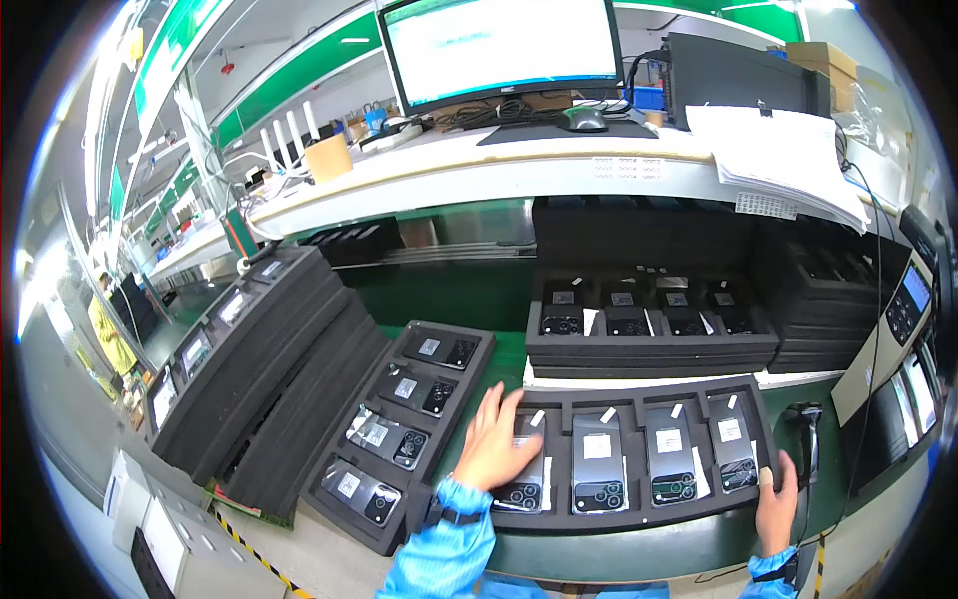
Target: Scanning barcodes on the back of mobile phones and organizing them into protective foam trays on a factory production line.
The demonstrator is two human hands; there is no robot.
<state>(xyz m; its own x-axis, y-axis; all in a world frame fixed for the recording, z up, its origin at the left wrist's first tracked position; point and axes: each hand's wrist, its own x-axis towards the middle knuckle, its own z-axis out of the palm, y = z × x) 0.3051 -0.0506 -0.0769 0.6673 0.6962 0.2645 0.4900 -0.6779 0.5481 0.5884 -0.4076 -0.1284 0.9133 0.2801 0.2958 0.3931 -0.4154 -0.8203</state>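
A black foam tray lies at the front of the green bench, with several dark smartphones in its slots. My left hand is over the tray's left end, fingers spread, partly covering the leftmost smartphone; whether it touches that phone cannot be told. At the right end, my right hand grips the tray's rim, its thumb on the edge and its fingers along the outside. White labels and pale slips show on or beside the phones, including the second smartphone.
Another phone tray lies to the left, beside tall stacked foam trays. Behind are more loaded trays. A handheld scanner and a keypad device stand right. Above, a shelf holds a monitor and papers.
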